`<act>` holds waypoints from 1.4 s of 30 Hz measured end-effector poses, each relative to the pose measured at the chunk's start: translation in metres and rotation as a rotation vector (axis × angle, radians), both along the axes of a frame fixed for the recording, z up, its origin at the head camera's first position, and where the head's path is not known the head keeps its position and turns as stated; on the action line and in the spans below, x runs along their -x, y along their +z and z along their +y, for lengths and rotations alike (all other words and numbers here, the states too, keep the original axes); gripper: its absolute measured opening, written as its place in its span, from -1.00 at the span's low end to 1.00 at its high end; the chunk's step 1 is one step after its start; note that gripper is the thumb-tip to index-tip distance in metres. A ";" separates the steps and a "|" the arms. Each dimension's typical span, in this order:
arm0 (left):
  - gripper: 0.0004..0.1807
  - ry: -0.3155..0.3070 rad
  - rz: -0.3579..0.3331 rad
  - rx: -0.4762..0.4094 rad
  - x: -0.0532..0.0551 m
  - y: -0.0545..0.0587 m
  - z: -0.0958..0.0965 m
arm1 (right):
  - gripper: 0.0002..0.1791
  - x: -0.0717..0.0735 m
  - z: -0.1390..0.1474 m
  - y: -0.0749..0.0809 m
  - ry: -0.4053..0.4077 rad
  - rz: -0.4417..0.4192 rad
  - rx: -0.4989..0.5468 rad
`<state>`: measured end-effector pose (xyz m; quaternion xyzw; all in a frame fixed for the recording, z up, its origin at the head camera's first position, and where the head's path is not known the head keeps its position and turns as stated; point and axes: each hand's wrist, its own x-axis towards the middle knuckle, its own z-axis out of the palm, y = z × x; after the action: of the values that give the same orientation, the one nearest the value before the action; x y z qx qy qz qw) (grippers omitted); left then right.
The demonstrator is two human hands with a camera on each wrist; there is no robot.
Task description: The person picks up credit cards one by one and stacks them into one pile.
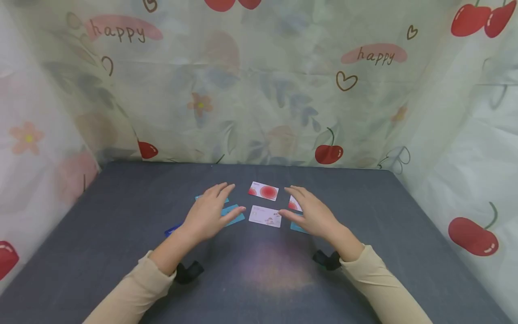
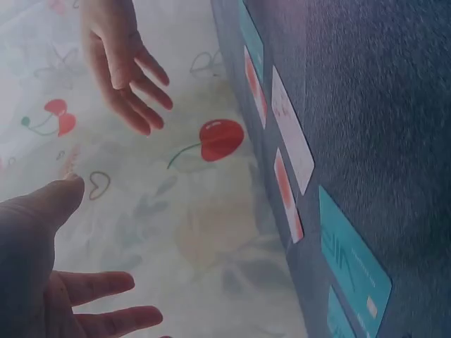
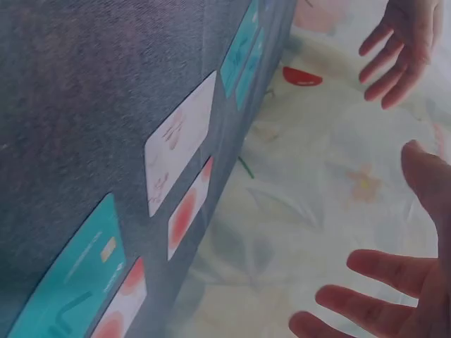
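My left hand hovers over the left part of the table, fingers spread, holding nothing. Under and beside it lie two teal cards and a dark blue card, all partly covered. My right hand, likewise empty with fingers extended, is above a teal card and a white card with red circles. Between the hands lie a pale pink-white card and, behind it, another red-circled white card. Both wrist views show the hands raised off the cards.
The cards lie flat on a dark grey table. Behind it hangs a pale curtain printed with cherries, and similar cloth covers both sides. Each wrist wears a black strap mount.
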<state>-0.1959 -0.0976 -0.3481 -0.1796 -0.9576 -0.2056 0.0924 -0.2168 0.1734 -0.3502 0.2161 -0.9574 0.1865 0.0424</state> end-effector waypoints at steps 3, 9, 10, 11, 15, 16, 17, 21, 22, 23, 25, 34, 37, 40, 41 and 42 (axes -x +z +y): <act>-0.24 -0.028 -0.044 -0.018 0.002 -0.003 0.006 | -0.30 0.000 0.007 -0.004 0.003 -0.011 0.028; -0.32 -0.059 -0.164 -0.104 0.010 -0.009 0.018 | -0.37 0.003 0.023 -0.011 -0.013 -0.068 0.069; -0.34 -0.068 -0.179 -0.120 0.012 -0.010 0.020 | -0.37 0.004 0.026 -0.012 -0.015 -0.081 0.072; -0.36 -0.078 -0.188 -0.132 0.013 -0.012 0.022 | -0.38 0.005 0.029 -0.013 -0.016 -0.091 0.076; -0.43 -0.129 -0.224 -0.191 0.020 -0.017 0.030 | -0.43 0.008 0.038 -0.015 -0.007 -0.116 0.087; -0.44 -0.141 -0.232 -0.203 0.021 -0.018 0.033 | -0.44 0.009 0.041 -0.016 -0.007 -0.121 0.089; -0.45 -0.151 -0.240 -0.216 0.022 -0.019 0.035 | -0.46 0.009 0.043 -0.017 -0.007 -0.123 0.087; -0.48 -0.197 -0.273 -0.251 0.027 -0.022 0.045 | -0.48 0.012 0.050 -0.021 -0.024 -0.141 0.079; -0.49 -0.210 -0.285 -0.262 0.029 -0.023 0.047 | -0.49 0.013 0.052 -0.022 -0.030 -0.144 0.077; -0.49 -0.222 -0.299 -0.271 0.030 -0.024 0.049 | -0.50 0.013 0.054 -0.023 -0.032 -0.147 0.076; -0.49 -0.241 -0.321 -0.285 0.032 -0.027 0.055 | -0.51 0.015 0.057 -0.025 -0.035 -0.155 0.077; -0.51 -0.291 -0.359 -0.278 0.044 -0.035 0.083 | -0.54 0.021 0.074 -0.031 -0.062 -0.231 0.097; -0.51 -0.304 -0.362 -0.268 0.047 -0.035 0.092 | -0.52 0.022 0.078 -0.034 -0.080 -0.265 0.099; -0.50 -0.313 -0.367 -0.260 0.050 -0.036 0.100 | -0.52 0.021 0.082 -0.036 -0.095 -0.298 0.102; -0.50 -0.313 -0.369 -0.258 0.051 -0.037 0.102 | -0.52 0.021 0.083 -0.037 -0.101 -0.308 0.104; -0.49 -0.308 -0.370 -0.250 0.052 -0.037 0.105 | -0.52 0.020 0.084 -0.038 -0.104 -0.316 0.107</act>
<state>-0.2482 0.0076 -0.3856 -0.2698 -0.8867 -0.3633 -0.0953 -0.2372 0.2570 -0.3881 0.1318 -0.9508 0.2664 -0.0876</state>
